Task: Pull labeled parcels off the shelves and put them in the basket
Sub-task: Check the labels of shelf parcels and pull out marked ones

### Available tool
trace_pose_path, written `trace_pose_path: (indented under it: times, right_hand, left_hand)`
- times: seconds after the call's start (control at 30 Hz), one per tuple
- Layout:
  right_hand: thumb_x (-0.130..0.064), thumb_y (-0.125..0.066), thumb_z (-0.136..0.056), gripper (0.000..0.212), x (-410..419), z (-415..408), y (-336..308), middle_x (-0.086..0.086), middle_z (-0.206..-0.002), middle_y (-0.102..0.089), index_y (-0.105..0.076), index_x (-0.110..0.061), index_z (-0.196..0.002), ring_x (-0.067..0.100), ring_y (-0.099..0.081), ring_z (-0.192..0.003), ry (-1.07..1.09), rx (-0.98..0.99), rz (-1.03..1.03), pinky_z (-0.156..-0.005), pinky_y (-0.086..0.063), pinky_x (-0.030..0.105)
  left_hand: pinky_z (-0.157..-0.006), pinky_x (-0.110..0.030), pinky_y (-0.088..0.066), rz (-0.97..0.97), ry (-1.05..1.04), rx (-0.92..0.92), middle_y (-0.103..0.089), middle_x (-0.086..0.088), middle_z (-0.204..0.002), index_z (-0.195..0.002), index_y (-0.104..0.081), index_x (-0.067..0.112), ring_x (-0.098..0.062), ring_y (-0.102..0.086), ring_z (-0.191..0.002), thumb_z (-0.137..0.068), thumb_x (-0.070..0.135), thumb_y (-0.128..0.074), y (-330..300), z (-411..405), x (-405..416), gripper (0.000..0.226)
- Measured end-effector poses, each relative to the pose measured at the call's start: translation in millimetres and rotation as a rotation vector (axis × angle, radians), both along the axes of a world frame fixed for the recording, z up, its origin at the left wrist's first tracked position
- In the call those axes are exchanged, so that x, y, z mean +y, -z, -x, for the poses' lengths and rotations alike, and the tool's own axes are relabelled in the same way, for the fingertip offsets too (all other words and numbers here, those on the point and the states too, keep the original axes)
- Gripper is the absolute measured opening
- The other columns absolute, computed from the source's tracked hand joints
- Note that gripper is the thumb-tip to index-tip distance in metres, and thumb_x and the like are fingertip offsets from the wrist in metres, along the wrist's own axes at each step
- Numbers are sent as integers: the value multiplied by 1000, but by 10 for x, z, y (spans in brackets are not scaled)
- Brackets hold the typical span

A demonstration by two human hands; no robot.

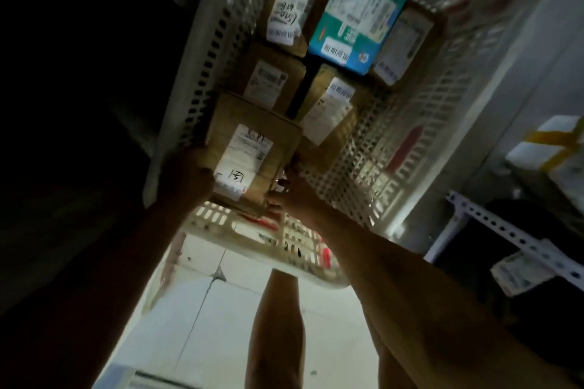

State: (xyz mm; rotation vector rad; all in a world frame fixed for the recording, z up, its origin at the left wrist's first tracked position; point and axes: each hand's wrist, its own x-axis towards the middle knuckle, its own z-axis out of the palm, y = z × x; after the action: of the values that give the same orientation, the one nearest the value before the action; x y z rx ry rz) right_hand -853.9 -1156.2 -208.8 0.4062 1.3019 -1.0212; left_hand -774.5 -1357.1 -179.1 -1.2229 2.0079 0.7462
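Observation:
A white perforated plastic basket (pixel 407 123) fills the upper middle of the head view and holds several labeled parcels. Among them are a teal box (pixel 357 9) and brown cardboard boxes (pixel 294 0). At the basket's near end a brown cardboard parcel (pixel 252 151) with a white label is held between both hands. My left hand (pixel 186 177) grips its left side. My right hand (pixel 290 189) grips its right edge with curled fingers. The parcel's underside and most of the fingers are hidden in shadow.
A white perforated metal shelf rail (pixel 518 243) runs along the right, with a white foam box taped in yellow (pixel 550 148) above it and a labeled bag (pixel 518 271) below. Pale tiled floor (pixel 202 325) lies below the basket. The left side is dark.

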Motion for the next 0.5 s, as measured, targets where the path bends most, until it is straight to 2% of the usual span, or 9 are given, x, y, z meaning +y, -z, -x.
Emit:
trace_pose_path:
  times: [0.07,0.17,0.27,0.33,0.4,0.43,0.5]
  right_hand:
    - [7,-73,-84,91,-34,-112,-28,-1,-139,-55,-29,-30,-154,26,-60,-124,-42,29,-32,-84,-61,33]
    - [-2,-77,-84,96,-27,-102,-85,-1,-140,-57,-22,-35,-156,18,-65,-111,-175,119,-29,-91,-60,43]
    - [-14,-79,-85,82,-21,-63,-155,4,-126,-67,-33,-31,-151,21,-70,-98,-362,219,-52,-87,-60,47]
    - [-16,-74,-89,58,-25,-7,-251,11,-117,-71,-49,-20,-141,29,-71,-99,-382,275,-84,-90,-58,49]
    - [-16,-68,-93,41,-32,67,-395,14,-120,-68,-57,-9,-132,31,-67,-107,-360,299,-115,-97,-54,47]
    - [-16,-68,-93,36,-34,93,-488,13,-117,-69,-60,-7,-127,30,-68,-106,-344,319,-121,-96,-55,45]
    - [-19,-71,-92,22,-12,91,-649,11,-102,-74,-68,-7,-110,28,-73,-91,-311,388,-116,-84,-60,47]
  left_hand:
    - [-74,-25,-47,12,16,-33,-62,-10,-130,-130,-60,14,-31,-59,-117,-92,4,-53,-34,25,187,40]
    - [-68,-21,-52,-26,-55,-65,-56,-11,-139,-136,-55,13,-31,-57,-121,-91,1,-56,-93,73,309,47]
    - [-60,-19,-52,-105,-100,-67,-55,-8,-140,-138,-51,17,-30,-61,-116,-89,-1,-61,-190,121,322,53]
    - [-64,-26,-57,-116,-88,-39,-57,-5,-137,-132,-55,21,-27,-64,-109,-89,4,-63,-303,120,329,47]
    - [-74,-34,-60,-140,-54,-28,-59,-5,-134,-121,-59,25,-24,-63,-104,-89,9,-64,-431,107,369,36]
    - [-77,-36,-60,-157,-66,-7,-60,-6,-131,-113,-62,25,-23,-63,-103,-90,8,-63,-498,106,398,30]
    - [-86,-41,-60,-182,-78,13,-61,-7,-131,-99,-64,26,-27,-62,-108,-90,4,-60,-673,96,485,24]
